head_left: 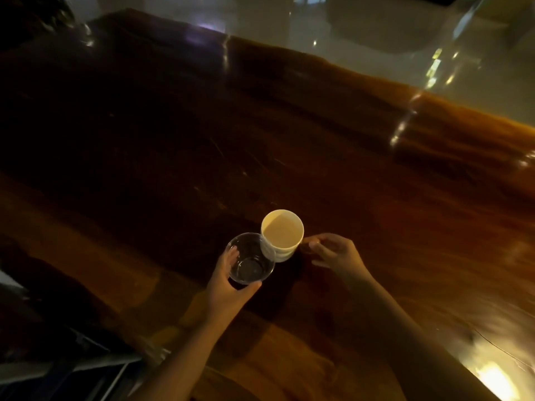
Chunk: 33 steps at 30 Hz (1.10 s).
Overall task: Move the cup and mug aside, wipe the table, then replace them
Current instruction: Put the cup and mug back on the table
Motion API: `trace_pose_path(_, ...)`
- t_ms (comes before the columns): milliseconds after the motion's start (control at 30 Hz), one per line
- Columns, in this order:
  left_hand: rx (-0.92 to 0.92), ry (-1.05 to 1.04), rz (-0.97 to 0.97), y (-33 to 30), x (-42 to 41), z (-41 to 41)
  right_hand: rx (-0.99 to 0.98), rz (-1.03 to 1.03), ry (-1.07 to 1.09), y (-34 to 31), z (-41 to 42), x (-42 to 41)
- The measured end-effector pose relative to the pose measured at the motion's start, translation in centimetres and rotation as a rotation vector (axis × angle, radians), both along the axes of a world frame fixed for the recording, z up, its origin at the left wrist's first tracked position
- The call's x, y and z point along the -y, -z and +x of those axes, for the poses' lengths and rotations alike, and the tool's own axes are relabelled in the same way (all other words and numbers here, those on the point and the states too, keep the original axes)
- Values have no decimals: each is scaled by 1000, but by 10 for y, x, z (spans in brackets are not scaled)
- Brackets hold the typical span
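Note:
A clear plastic cup (250, 260) sits low in the middle of the head view, and my left hand (228, 282) wraps around its left and near side. Right beside it, touching its far-right rim, stands a white mug (282, 234) with a pale inside. My right hand (333, 253) is closed at the mug's right side, where the handle is hidden by my fingers. Both vessels are over the dark polished wooden table (376, 198); whether they rest on it or hang just above it I cannot tell.
The table's far edge runs diagonally from upper left to right, with a pale glossy floor (318, 30) beyond. A bright light glare (495, 377) lies on the table's near right corner. Dark furniture with metal bars (72, 363) stands at the lower left.

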<state>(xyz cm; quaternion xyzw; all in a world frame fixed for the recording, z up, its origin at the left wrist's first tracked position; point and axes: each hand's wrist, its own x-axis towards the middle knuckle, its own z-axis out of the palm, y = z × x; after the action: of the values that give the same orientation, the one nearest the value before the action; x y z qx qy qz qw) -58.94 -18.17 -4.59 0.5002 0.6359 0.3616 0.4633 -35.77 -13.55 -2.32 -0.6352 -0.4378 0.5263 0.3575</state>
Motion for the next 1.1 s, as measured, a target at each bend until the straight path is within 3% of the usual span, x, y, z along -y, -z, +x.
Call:
trace_pose_path(233,-27,-34,0,-1,-2,11,-139,-9,42,-10,15,0)
trace_pose_path(433,-100,-16,49,-17,-8,64,-155,80,57,-28,88,9)
trace_pose_path(600,-98,-4,138,-36,-15,156,-138,189,38,-51,195,20)
trace_pose_path(800,-39,116,128,-54,-35,306,-74,308,159,-75,351,53)
trace_pose_path(1100,-56,321,143,-38,-95,462,27,341,340,-38,522,50)
